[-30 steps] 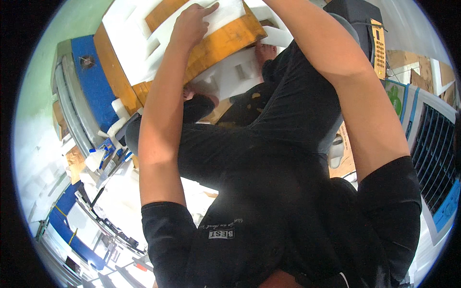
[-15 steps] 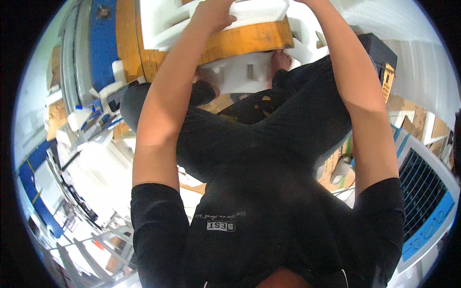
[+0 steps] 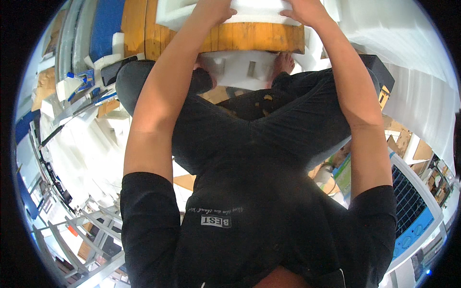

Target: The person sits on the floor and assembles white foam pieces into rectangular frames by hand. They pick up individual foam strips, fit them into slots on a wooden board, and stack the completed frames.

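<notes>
At the top edge of the view a white foam piece point(image 3: 259, 14) rests on a thick wooden worktop point(image 3: 259, 37). My left hand point(image 3: 218, 9) grips it from the left, its thumb against the near face. From the right, my right hand point(image 3: 307, 10) takes hold of the same foam, thumb and a finger pointing inward. The upper frame edge cuts off the far fingers of both hands. More white foam lies beyond and beside the hands, and its full shape cannot be made out.
My bare feet point(image 3: 283, 65) sit beneath the worktop beside a white foam slab point(image 3: 235, 67). On the left are a dark phone-like device point(image 3: 115, 71), blue-handled tools and heaped white foam. To the right stand a black box point(image 3: 379, 72), a blue-and-white gridded appliance point(image 3: 415, 201) and translucent sheeting point(image 3: 408, 57).
My right hand, mostly out of frame before, now shows on the foam. The worktop and foam sit slightly lower and further right in the view. My left hand stays at the foam.
</notes>
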`<state>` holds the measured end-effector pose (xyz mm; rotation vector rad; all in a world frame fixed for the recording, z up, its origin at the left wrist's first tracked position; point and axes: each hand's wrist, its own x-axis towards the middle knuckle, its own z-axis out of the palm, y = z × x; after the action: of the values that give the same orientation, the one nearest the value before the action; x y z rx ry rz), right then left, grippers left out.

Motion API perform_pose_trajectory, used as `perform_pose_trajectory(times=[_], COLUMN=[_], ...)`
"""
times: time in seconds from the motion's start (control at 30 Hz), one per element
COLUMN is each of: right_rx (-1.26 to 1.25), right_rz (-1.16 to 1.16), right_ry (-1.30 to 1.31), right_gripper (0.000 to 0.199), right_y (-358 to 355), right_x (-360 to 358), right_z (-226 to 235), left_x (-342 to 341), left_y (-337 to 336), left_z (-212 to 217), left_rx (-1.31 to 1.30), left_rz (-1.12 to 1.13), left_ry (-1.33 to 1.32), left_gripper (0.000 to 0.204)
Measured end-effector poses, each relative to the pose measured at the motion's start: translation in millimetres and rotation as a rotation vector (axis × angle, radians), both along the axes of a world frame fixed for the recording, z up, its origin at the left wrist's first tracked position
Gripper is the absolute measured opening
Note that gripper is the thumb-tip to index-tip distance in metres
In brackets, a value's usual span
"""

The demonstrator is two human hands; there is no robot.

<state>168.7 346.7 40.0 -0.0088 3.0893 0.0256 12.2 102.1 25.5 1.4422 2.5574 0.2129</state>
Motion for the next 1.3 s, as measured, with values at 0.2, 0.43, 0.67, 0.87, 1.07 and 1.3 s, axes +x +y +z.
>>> perform_pose_trajectory(times=[0.2, 0.43, 0.67, 0.87, 1.07, 1.3], right_rx=[0.022, 0.014, 0.021, -0.167, 0.046, 0.131], right_rz=[-0.042, -0.052, -0.021, 0.109, 0.139, 0.093], right_ry=[-0.037, -0.070, -0.104, 0.007, 0.056, -0.050], right_gripper=[0.041, 0.044, 0.051, 0.058, 0.047, 0.055], right_y=[-2.8, -5.4, -13.4, -34.3, -43.6, -44.5], right_x=[1.0, -2.1, -3.8, -12.0, -13.2, -21.1], right_z=[4.0, 3.7, 11.6, -17.5, -33.8, -41.8], left_x=[-10.6, -10.3, -13.3, -7.0, -2.4, 2.1], left_y=[3.9, 2.7, 0.5, 3.5, -2.8, -12.1], left_z=[-25.9, -19.4, -25.4, -25.3, -41.1, -35.1], left_rx=[0.102, 0.082, 0.198, 0.259, 0.375, 0.244], left_rz=[-0.037, -0.026, -0.116, -0.039, -0.051, -0.007], left_ry=[0.035, -0.003, 0.000, -0.022, 0.079, 0.058], left_gripper=[0.050, 0.048, 0.041, 0.036, 0.034, 0.039])
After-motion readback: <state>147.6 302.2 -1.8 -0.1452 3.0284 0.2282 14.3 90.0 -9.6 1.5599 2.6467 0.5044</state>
